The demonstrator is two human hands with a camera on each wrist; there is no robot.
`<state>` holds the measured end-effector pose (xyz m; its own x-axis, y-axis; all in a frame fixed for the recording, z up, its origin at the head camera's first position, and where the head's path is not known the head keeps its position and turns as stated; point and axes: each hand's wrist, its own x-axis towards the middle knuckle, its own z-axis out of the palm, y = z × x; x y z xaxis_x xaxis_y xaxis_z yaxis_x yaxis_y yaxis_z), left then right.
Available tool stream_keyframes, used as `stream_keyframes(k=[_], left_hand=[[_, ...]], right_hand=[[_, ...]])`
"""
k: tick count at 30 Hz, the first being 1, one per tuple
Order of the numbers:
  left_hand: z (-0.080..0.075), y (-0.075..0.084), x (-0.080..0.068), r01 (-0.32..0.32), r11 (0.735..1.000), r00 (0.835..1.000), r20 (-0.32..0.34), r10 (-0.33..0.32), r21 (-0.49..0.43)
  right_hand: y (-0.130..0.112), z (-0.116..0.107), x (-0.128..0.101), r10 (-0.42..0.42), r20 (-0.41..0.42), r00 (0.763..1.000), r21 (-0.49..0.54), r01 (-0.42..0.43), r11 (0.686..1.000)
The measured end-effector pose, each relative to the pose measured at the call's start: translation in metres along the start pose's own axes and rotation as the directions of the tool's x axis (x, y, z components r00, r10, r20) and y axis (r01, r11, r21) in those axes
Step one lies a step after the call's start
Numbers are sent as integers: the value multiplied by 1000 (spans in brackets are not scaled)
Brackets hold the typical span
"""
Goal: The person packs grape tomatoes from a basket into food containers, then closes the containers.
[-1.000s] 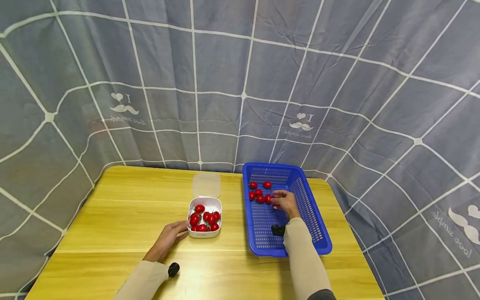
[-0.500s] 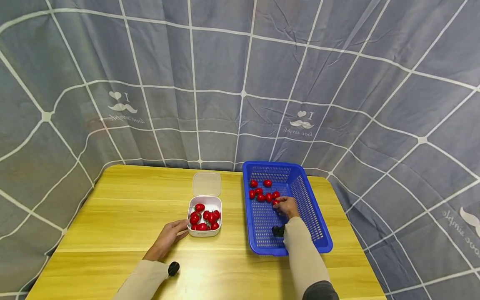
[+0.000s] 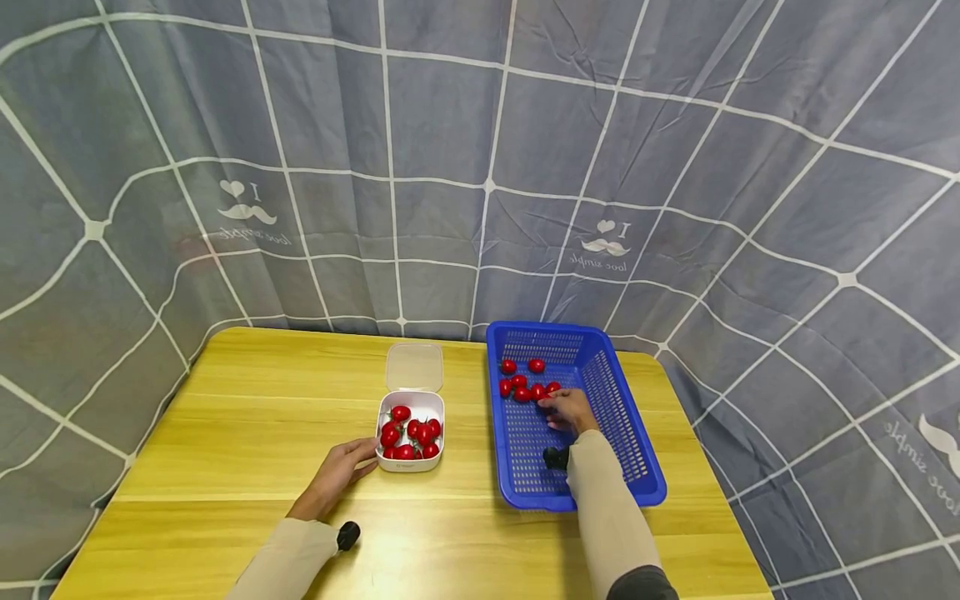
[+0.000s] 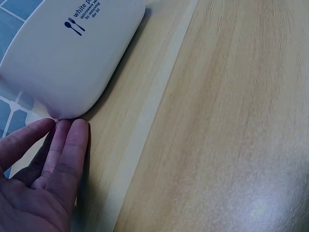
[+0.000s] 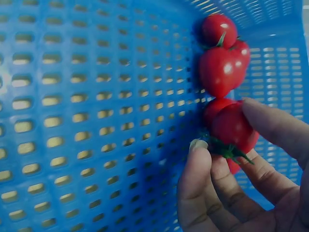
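A blue perforated basket (image 3: pixel 622 442) stands on the right of the wooden table with several red cherry tomatoes (image 3: pixel 525 387) at its far end. My right hand (image 3: pixel 566 410) is inside it, thumb and fingers pinching one cherry tomato (image 5: pixel 234 128) next to others (image 5: pixel 221 65). A white square box (image 3: pixel 410 462) holds several cherry tomatoes (image 3: pixel 411 433). My left hand (image 3: pixel 341 468) lies flat on the table, straight fingers (image 4: pixel 67 145) touching the white box's (image 4: pixel 72 53) near corner.
The box's clear lid (image 3: pixel 414 367) lies just behind it. The wooden table (image 3: pixel 247 433) is hemmed on three sides by a grey curtain (image 3: pixel 450 167) with white lines. Black wrist cameras (image 3: pixel 347 535) sit on both sleeves.
My right hand drew back slightly toward me in the basket and its fingers closed round a tomato. The left hand has stayed put by the box.
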<state>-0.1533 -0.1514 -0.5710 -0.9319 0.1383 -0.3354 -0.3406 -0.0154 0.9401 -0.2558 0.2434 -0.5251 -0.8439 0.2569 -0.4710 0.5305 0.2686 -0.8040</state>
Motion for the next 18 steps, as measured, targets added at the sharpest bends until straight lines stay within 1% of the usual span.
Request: stream_keyframes(k=[3,6,10,14,18], left_hand=[[1,1,1,30,1000,1000,-6,-30,-1],[2,3,0,38,999,999,-9,-38,2],[2,5,-1,36,999,999,-14,-36,11],[2,5,-2,32,999,999,-21,-32,22],[2,5,-3,30,999,999,-15,-29,24]], right_hand=[[-5,0,-4,-45,40,998,33,44,999],[-11,0,-5,-93,77,993,52,90,995],[-20,2,-5,-166,122,979,77,158,984],[-29,5,-9,-236,156,959,97,222,970],[-38,9,-19,-273,167,947,126,254,959]])
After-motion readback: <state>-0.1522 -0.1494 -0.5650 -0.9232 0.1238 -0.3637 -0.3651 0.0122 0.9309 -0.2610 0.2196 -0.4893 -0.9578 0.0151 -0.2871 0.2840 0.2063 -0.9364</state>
